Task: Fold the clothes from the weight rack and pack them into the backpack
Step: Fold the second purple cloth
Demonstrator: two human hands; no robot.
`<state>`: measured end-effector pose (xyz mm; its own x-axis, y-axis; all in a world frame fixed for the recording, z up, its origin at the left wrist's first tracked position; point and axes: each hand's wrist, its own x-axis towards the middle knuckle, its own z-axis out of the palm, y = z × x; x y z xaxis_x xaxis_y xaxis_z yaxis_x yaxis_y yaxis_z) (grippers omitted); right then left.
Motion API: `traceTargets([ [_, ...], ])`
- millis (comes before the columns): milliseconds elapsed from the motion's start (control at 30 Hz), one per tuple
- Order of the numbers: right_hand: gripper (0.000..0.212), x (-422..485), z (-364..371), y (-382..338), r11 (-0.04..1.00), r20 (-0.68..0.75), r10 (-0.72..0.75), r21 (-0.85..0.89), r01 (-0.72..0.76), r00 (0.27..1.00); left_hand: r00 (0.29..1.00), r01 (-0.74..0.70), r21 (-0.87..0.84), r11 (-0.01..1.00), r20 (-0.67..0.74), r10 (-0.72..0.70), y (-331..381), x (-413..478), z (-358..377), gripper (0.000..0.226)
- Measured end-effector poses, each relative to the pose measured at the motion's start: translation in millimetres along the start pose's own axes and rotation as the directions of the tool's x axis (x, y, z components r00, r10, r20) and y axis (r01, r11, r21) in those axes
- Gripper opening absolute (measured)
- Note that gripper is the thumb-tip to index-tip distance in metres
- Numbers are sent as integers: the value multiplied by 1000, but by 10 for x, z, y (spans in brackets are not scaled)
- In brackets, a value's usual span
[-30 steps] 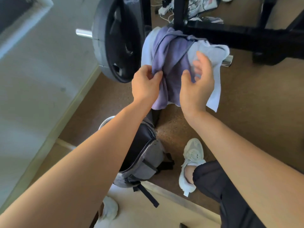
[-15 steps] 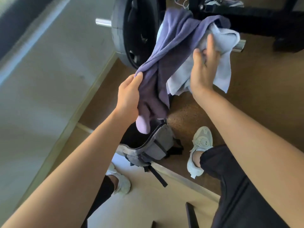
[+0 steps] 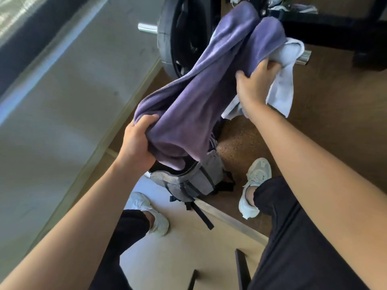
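Observation:
A purple garment [image 3: 201, 97] stretches from the barbell down toward me. My left hand [image 3: 138, 141] grips its lower bunched end just above the grey backpack [image 3: 196, 181], which stands open on the floor between my feet. My right hand [image 3: 254, 84] clutches the garment's upper part beside a pale blue garment [image 3: 282, 84] that still hangs over the barbell sleeve [image 3: 303, 58]. The backpack's inside is mostly hidden by the purple cloth.
A black weight plate [image 3: 180, 36] sits on the barbell at upper centre, with the black rack frame [image 3: 326, 28] behind. My two white shoes [image 3: 253, 185] stand on brown flooring and a pale platform [image 3: 178, 248]. A grey wall runs along the left.
The purple garment has been pulled off the bar and down toward the backpack. My left hand dropped lower with its end; my right hand closed on the cloth near the bar.

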<state>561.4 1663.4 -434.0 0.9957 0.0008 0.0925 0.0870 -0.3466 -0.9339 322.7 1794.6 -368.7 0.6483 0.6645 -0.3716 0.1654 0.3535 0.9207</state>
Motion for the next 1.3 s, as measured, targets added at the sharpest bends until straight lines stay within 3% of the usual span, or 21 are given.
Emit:
traceTargets([
  [133,66,-51,-28,-42,999,2,43,-22,-43,999,998,-2,87,996,65,-4,20,-50,-155,40],
  [300,90,-97,-107,-16,997,63,-22,76,17,998,991,-43,314,948,136,0,22,-164,-280,25],
  [367,88,-168,-137,-23,996,71,3,87,-9,997,990,-67,328,942,140,22,22,-217,-305,20],
  [467,79,-463,-144,-82,993,5,42,-107,-41,999,980,-134,295,946,182,82,73,-294,-272,25],
  [533,69,-696,-162,-170,981,57,-94,-165,102,994,966,-185,305,934,232,116,89,-353,-260,33],
  [600,56,-912,-209,-298,971,371,-238,74,227,898,950,-230,333,914,280,136,72,-424,-276,38],
  [667,44,-1219,-304,-427,954,739,-266,293,61,619,936,-251,362,898,326,130,71,-538,-303,29],
  [700,36,-1374,-339,-444,947,822,-289,319,22,491,927,-263,371,891,353,127,71,-601,-324,24],
  [733,27,-1518,-354,-435,953,853,-295,296,66,430,921,-275,379,884,369,128,65,-658,-354,23],
  [800,9,-1723,-360,-373,949,844,-299,214,232,445,918,-296,379,877,365,152,66,-760,-448,22],
  [833,11,-1784,-376,-354,947,836,-289,179,267,466,922,-300,369,880,348,169,64,-806,-511,25],
  [967,13,-1883,-567,-291,966,829,-205,84,246,521,952,-277,323,905,218,213,-10,-972,-830,39],
  [1100,16,-2075,-761,-146,920,757,-193,-82,383,625,964,-255,307,917,155,216,-254,-1149,-1125,38],
  [1200,20,-2150,-855,-104,913,678,-137,-195,357,722,973,-226,343,912,119,197,-546,-1218,-1307,35],
  [1300,13,-2232,-901,-116,928,663,-40,-252,273,747,988,-153,444,883,49,146,-939,-1191,-1529,57],
])
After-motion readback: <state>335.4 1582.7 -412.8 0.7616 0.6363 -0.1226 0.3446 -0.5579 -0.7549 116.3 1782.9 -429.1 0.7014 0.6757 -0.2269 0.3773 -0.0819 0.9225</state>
